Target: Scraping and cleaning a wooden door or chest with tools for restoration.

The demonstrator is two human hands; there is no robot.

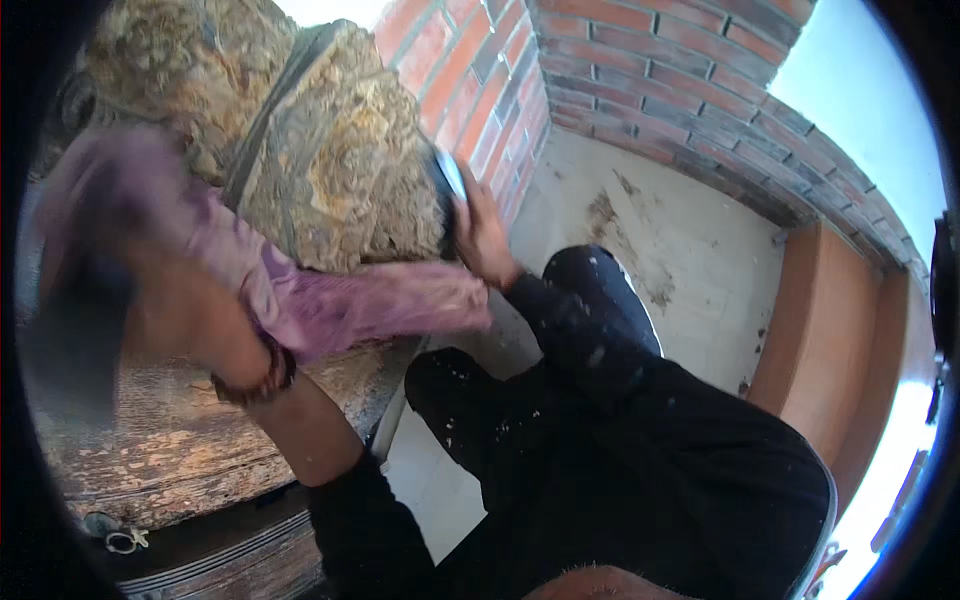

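Observation:
A bundle with a rough, wrinkled brown and yellowish surface (340,170) and a dark band across it sits on a worn wooden top (170,440). Below its front side, a purple cloth (370,305) stretches sideways, blurred at both ends. My left hand (190,310), a band on its wrist, is against the cloth; motion smears its fingers, so their grip is unclear. Beyond it is a dark blurred shape (85,250) I cannot make out. At the bundle's right side, my right hand (485,235) has its fingers closed on a flat dark thing with a pale, shiny edge (452,175).
Brick walls (660,80) meet in a corner behind a pale, dirt-marked floor (690,260). An orange-brown ledge (820,340) runs along the right. My knees are bent close to the wooden piece. A metal ring fitting (120,540) is at lower left.

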